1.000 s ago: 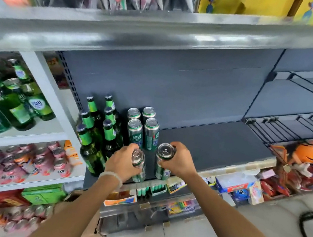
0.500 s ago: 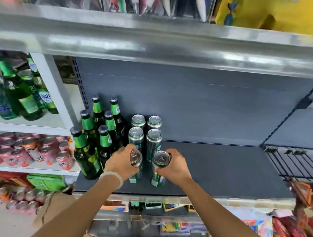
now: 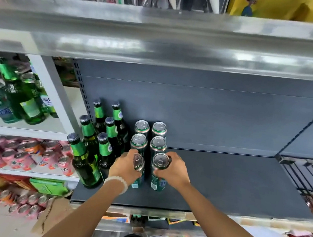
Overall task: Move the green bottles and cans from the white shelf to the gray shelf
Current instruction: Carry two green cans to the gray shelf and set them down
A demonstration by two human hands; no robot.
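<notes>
Both cans now stand lower on the gray shelf [image 3: 222, 183], just in front of the can rows [image 3: 150, 135]; the left hand [image 3: 125, 168] grips the left can [image 3: 138, 171], the right hand [image 3: 175, 171] the right can [image 3: 159, 171].

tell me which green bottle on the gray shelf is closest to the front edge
The leftmost green bottle, beside the left hand; the other five stand farther back.

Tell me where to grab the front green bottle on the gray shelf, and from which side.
Grip the front green bottle around its neck, from the front and above: it stands upright at the shelf edge, with other bottles crowded behind and beside it.
</notes>
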